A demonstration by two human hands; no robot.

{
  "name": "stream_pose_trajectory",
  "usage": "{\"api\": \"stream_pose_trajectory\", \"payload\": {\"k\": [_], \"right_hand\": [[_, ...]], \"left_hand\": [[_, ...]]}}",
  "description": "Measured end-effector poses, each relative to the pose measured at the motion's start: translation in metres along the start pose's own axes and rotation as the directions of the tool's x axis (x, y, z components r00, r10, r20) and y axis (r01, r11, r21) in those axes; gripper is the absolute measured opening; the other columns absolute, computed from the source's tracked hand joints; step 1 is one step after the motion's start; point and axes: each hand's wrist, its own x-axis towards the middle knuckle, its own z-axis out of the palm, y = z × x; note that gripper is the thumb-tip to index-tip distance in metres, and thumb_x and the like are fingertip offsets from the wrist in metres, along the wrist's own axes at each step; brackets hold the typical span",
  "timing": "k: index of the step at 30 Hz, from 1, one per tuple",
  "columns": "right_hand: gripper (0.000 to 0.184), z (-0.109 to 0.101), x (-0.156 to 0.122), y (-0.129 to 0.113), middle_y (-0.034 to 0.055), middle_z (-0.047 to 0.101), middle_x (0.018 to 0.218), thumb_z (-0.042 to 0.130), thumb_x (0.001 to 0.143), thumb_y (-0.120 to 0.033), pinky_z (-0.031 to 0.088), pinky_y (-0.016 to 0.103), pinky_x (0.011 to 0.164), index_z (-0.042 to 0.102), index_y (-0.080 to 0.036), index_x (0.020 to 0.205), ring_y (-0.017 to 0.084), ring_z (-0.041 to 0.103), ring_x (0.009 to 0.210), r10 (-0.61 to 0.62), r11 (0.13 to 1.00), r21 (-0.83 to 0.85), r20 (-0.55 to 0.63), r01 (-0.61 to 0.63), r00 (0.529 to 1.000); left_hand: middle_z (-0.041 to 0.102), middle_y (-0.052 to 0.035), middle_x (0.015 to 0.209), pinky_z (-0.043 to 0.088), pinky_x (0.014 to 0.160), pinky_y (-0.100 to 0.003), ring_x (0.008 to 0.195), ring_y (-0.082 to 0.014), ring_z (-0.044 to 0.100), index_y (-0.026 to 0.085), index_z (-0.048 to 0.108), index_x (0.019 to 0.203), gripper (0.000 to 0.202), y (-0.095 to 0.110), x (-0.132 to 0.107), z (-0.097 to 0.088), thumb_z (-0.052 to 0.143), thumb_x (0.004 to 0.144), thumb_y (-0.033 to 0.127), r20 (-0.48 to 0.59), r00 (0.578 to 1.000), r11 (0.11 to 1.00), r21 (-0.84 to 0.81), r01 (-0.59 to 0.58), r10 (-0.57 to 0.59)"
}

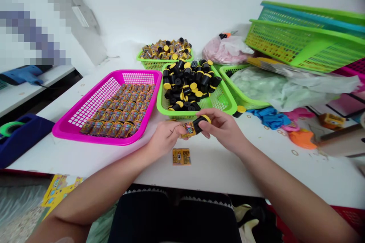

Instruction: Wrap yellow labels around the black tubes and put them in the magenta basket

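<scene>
My left hand point(168, 136) is closed on a printed yellow sleeve point(188, 129). My right hand point(221, 127) grips a small black cylinder with a yellow cap point(201, 123), its end meeting the sleeve's opening. How far the cylinder sits inside cannot be made out. Just below my hands, a flat printed yellow sleeve point(181, 157) lies on the white table point(211, 174). Behind them stands a green basket point(221, 100) of loose black cylinders with yellow caps. To the left, a magenta basket point(68, 117) holds rows of cylinders in printed sleeves.
At the back is another green basket point(154, 63) heaped with wrapped cylinders. On the right are stacked baskets point(302, 43), a plastic bag point(262, 83) and blue balloon-like pieces point(266, 117). A blue tape dispenser point(28, 134) stands at the left edge.
</scene>
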Motion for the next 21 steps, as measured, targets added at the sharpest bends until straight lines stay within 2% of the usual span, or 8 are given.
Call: {"api": "stream_pose_trajectory", "payload": {"k": [3,6,8,11,14,17,19,21], "right_hand": [[0.028,-0.001,0.001,0.003,-0.0063,0.053,0.063,0.08,0.077,-0.036,0.042,0.023,0.044,0.068,-0.025,0.1,0.008,0.048,0.052,-0.034,0.997,-0.063,0.01,0.035,0.999],[0.033,-0.004,0.0,0.007,-0.0004,0.061,0.086,0.085,0.07,-0.032,0.053,0.024,0.054,0.072,-0.028,0.1,0.01,0.057,0.068,-0.16,0.98,-0.12,-0.014,0.157,0.987],[0.029,-0.004,-0.002,0.007,0.0043,0.061,0.104,0.08,0.076,-0.034,0.058,0.027,0.061,0.074,-0.029,0.104,0.013,0.062,0.08,-0.188,0.966,-0.176,0.013,0.187,0.982],[0.025,-0.001,-0.005,0.004,0.007,0.063,0.111,0.069,0.087,-0.034,0.061,0.029,0.066,0.073,-0.029,0.111,0.015,0.066,0.089,-0.139,0.965,-0.211,0.081,0.154,0.987],[0.03,0.004,-0.006,0.002,0.0043,0.07,0.102,0.073,0.083,-0.033,0.062,0.033,0.074,0.071,-0.029,0.113,0.016,0.068,0.089,-0.096,0.986,-0.128,0.058,0.103,0.994],[0.032,0.005,-0.007,0.002,0.0016,0.073,0.093,0.078,0.079,-0.03,0.061,0.033,0.078,0.071,-0.028,0.11,0.015,0.069,0.085,-0.058,0.997,-0.046,0.019,0.058,0.998],[0.032,0.004,-0.007,0.001,0.0019,0.074,0.095,0.078,0.079,-0.029,0.061,0.033,0.078,0.071,-0.027,0.11,0.014,0.07,0.084,-0.043,0.998,-0.04,0.053,0.045,0.998],[0.032,0.001,-0.008,0.001,0.0033,0.075,0.099,0.077,0.079,-0.029,0.061,0.034,0.078,0.071,-0.026,0.111,0.015,0.07,0.085,-0.056,0.996,-0.066,0.103,0.063,0.993]], "left_hand": [[0.071,-0.0053,0.07,0.052,0.066,-0.027,0.066,-0.016,0.067,0.014,0.074,0.086,0.058,0.0,0.004,0.0,0.047,0.092,0.066,0.05,0.997,0.996,-0.06,0.066,-0.063],[0.068,-0.0007,0.075,0.05,0.062,-0.022,0.064,-0.0119,0.064,0.016,0.066,0.108,0.038,-0.003,0.008,0.004,0.07,0.085,0.046,0.089,0.987,0.945,-0.289,0.154,-0.134],[0.067,0.0007,0.079,0.049,0.063,-0.022,0.069,-0.0116,0.065,0.019,0.054,0.115,0.048,-0.007,0.009,0.007,0.079,0.077,0.036,0.107,0.984,0.869,-0.462,0.179,-0.146],[0.066,0.0033,0.076,0.048,0.062,-0.021,0.067,-0.0105,0.065,0.023,0.039,0.119,0.059,-0.01,0.009,0.01,0.08,0.077,0.03,0.162,0.981,0.767,-0.614,0.187,-0.11],[0.066,0.0053,0.072,0.047,0.059,-0.02,0.06,-0.008,0.062,0.024,0.031,0.122,0.062,-0.008,0.008,0.011,0.077,0.081,0.029,0.168,0.984,0.753,-0.64,0.153,-0.058],[0.071,0.0027,0.081,0.05,0.066,-0.021,0.069,-0.0093,0.067,0.025,0.032,0.121,0.062,-0.003,0.006,0.01,0.078,0.08,0.025,0.12,0.991,0.777,-0.619,0.119,-0.056],[0.073,0.0005,0.086,0.05,0.069,-0.02,0.076,-0.0102,0.07,0.024,0.033,0.122,0.06,0.0,0.005,0.008,0.077,0.081,0.022,0.125,0.99,0.799,-0.588,0.124,-0.061],[0.074,0.0008,0.085,0.049,0.067,-0.019,0.073,-0.0095,0.069,0.024,0.032,0.124,0.06,0.0,0.004,0.006,0.075,0.083,0.021,0.168,0.984,0.802,-0.58,0.142,-0.053]]}}
